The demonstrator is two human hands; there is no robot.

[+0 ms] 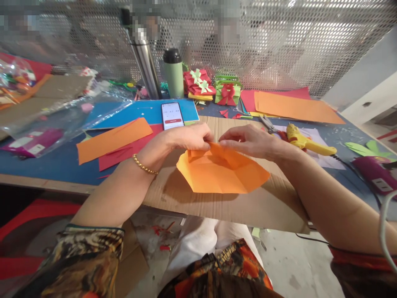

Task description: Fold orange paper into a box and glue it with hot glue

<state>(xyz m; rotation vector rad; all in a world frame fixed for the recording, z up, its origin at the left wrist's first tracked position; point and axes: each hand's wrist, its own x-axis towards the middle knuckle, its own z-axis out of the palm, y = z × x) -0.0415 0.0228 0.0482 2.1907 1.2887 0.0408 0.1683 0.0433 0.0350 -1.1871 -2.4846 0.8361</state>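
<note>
A creased orange paper sheet (221,171) lies on a brown cardboard sheet (235,203) at the table's front edge. My left hand (189,138), with a gold bead bracelet on its wrist, pinches the paper's far left edge. My right hand (248,140) pinches the same far edge just to the right, fingertips almost touching the left hand's. The far edge is folded over toward me, and the near part of the sheet lifts slightly off the cardboard.
A phone (172,115) showing a timer lies just beyond my hands. A yellow glue gun (305,141) and scissors (268,124) sit right. Orange strip (113,138), paper gift boxes (228,92), a green flask (173,73), a steel bottle (145,62) and plastic bags (46,124) stand around.
</note>
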